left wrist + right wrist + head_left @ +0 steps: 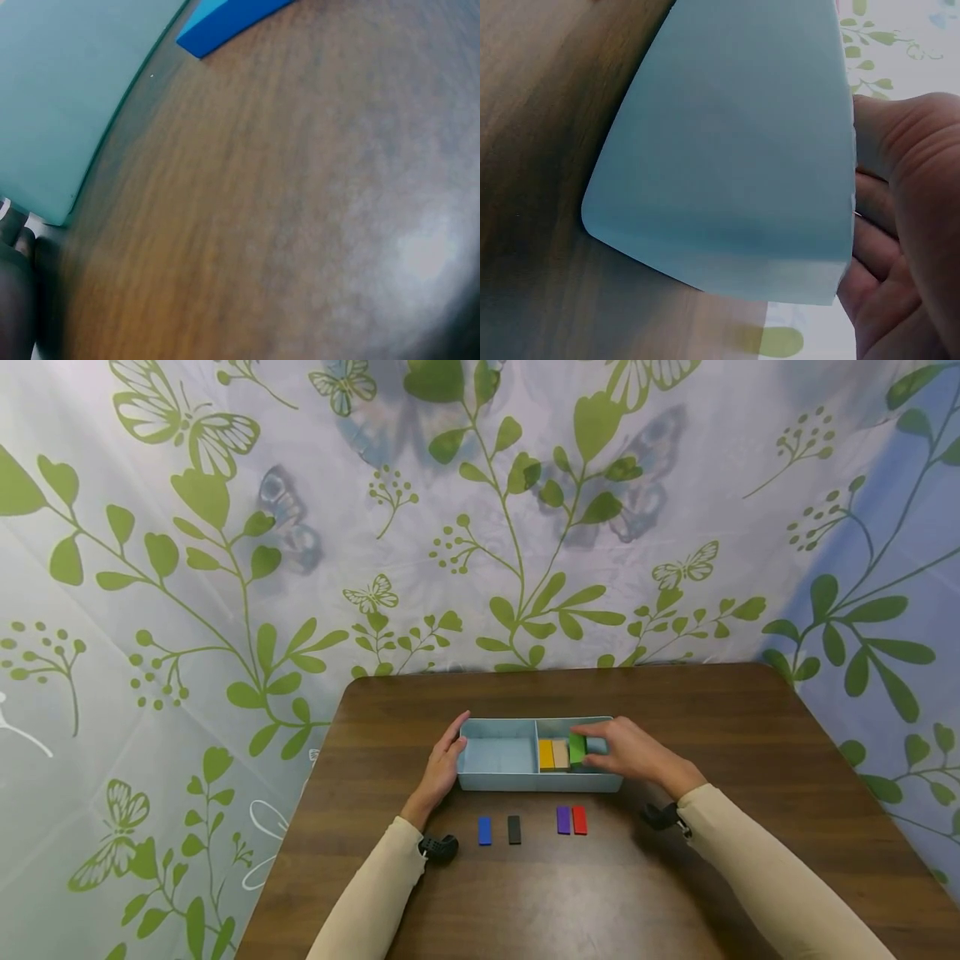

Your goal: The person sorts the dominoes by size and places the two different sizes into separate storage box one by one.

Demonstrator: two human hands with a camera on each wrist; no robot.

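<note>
The green block [576,749] is judged light, stiff and not fragile; its smooth faces may slip slightly, so a hold by its opposite ends, near the top, is advised. It is pinched in the grip of the right hand [633,750], between thumb and fingers, in the right compartment of the pale blue box [540,783], just beside the beige block [560,755]. Whether the box floor is touched cannot be told. A bright, plain green, flat, oblong form is noted. The yellow block [546,755] is set beyond the beige one. The left hand's [441,767] grip is not closed; the box's left end is touched by nearly straight fingers.
</note>
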